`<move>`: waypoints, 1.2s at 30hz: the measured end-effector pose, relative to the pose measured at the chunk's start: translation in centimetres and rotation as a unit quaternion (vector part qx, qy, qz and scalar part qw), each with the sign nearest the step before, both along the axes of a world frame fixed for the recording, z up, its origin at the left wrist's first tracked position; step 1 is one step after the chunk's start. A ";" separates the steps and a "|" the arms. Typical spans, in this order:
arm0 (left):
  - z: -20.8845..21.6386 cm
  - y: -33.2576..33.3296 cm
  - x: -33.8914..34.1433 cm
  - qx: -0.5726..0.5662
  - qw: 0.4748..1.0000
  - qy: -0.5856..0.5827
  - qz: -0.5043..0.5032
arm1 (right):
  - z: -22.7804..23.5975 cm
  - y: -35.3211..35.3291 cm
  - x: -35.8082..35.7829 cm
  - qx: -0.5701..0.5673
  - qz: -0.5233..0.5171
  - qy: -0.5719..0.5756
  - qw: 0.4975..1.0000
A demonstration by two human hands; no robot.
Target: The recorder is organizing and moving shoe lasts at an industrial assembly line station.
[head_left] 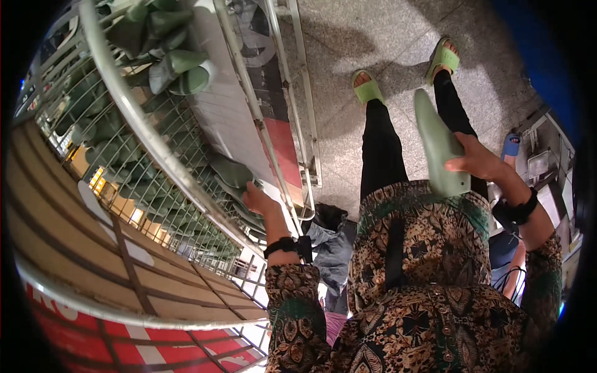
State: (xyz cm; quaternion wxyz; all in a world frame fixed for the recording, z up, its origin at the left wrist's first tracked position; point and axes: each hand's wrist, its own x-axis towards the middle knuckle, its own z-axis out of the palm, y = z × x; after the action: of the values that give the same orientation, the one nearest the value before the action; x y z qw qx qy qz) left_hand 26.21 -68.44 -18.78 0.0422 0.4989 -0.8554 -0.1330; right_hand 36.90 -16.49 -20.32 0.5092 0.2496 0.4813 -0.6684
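Carefully keep the green foot-shaped form [433,146] gripped by its heel half, toe pointing away, and handle the second form [229,171] gently, best without knocks against the wire cart [134,118]. With the right hand [477,159], holds the first, closed around its side, over the legs and well apart from the cart. With the left hand [258,200], curled narrow, seems to touch the second form's near end; cannot tell how firmly.
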 end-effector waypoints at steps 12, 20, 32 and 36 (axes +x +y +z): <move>1.3 0.7 2.1 -0.155 0.971 -0.077 -0.167 | 0.9 3.1 -3.7 0.085 0.018 -0.079 0.993; 1.1 -2.4 0.9 -0.001 0.999 0.046 0.014 | 0.4 0.5 -5.7 0.086 0.075 -0.015 0.993; 0.6 -1.6 8.8 0.014 0.979 0.011 -0.203 | 0.4 -1.6 -7.1 0.085 0.124 0.000 0.989; 1.5 -10.8 10.2 -0.056 0.997 -0.049 -0.023 | 1.1 -2.1 -8.6 0.082 0.144 0.035 0.986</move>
State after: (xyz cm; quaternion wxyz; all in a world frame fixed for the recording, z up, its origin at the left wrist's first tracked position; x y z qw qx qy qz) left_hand 36.43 -79.19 -17.27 0.0254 0.4817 -0.8738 -0.0614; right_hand 28.34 -18.61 -19.20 0.5606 0.1946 0.5828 -0.5551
